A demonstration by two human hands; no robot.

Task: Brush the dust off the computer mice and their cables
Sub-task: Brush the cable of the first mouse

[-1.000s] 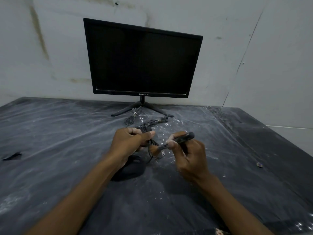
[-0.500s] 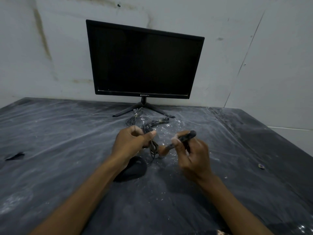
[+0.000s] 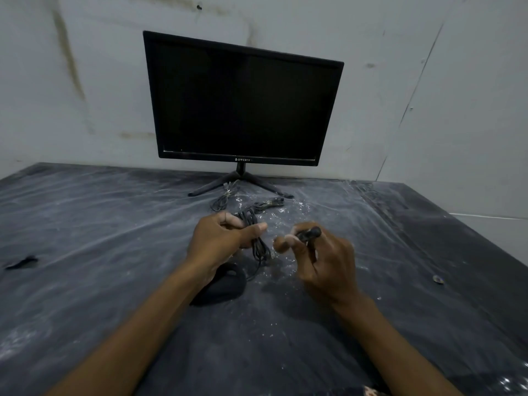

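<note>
Centre frame: left hand [image 3: 220, 241] has fingers and thumb curled round a looped bundle of thin black mouse cable [image 3: 258, 244]; the loops hang below the fist. One strand runs down to a black mouse [image 3: 225, 287] lying on the table [image 3: 85, 252] just under the left wrist, matte and partly hidden. Right hand [image 3: 323, 261] pinches a dark-handled brush [image 3: 308, 234], its bristle end blurred, just right of the cable. More cable coils [image 3: 268, 202] lie by the monitor [image 3: 243, 101] stand, upper centre.
</note>
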